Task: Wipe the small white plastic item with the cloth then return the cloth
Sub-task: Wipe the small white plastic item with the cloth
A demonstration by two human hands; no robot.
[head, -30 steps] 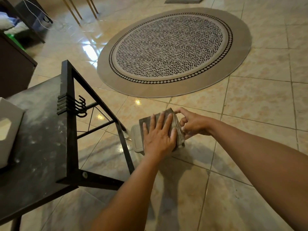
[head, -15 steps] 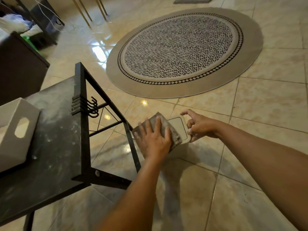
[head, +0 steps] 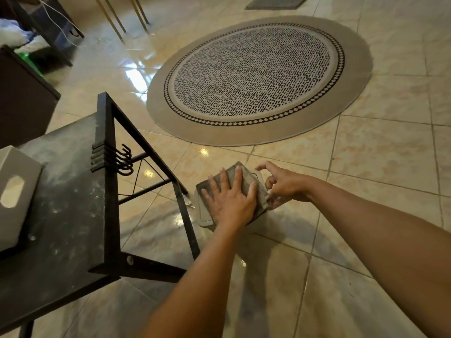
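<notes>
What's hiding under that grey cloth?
A small white plastic item sits under the grey cloth. Only its rounded edges peek out. The left hand presses flat on the cloth, so the item's middle is covered. The right hand steadies its side.

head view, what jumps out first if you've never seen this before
Two bare arms meet at centre: the left hand lies flat on a grey cloth over a small white plastic item, and the right hand pinches its edge. Behind them a big round patterned rug lies on the glossy tiled floor; a dusty black table stands left.
</notes>
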